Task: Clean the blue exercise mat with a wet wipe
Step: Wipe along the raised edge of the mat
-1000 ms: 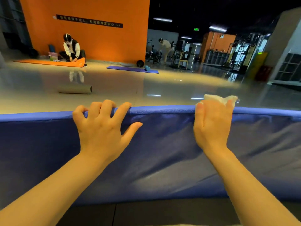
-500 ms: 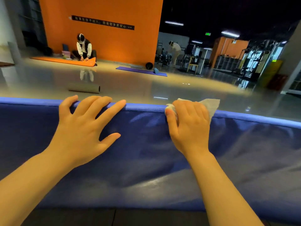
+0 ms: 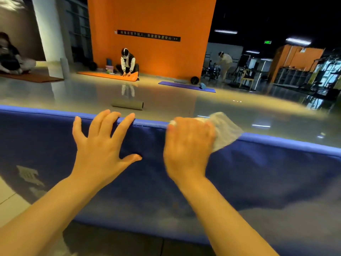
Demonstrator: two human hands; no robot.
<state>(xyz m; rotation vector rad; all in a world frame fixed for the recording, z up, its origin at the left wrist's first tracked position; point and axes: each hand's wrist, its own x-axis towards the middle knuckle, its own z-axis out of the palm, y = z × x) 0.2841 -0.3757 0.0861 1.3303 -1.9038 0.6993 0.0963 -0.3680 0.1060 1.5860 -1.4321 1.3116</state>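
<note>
A broad blue padded exercise mat (image 3: 258,182) is spread across the lower half of the view, its far edge seen as a rounded, lighter blue rim running from 9 o'clock to 3 o'clock. At about 10 o'clock of centre the left hand (image 3: 103,150) is laid flat on the mat, the fingers spread wide and straight, their tips hooked just over the far rim and the thumb splayed out toward the right; nothing is held by it, and the mat appears to be steadied. Just right of centre, the right hand (image 3: 188,146) is pressed against the same rim with a crumpled white wet wipe (image 3: 223,132) bunched beneath it; the fingers are curled round the wipe, though blur keeps the exact grasp from being made out. A loose corner of the wipe is seen trailing off at 2 o'clock of the hand, beyond the rim.

The step in hand is judged to be the wiping of the mat's far edge. For the next move, steady downward pressure would be needed while the wipe is drawn along the rim, with the left hand kept planted so the mat is not dragged.
</note>
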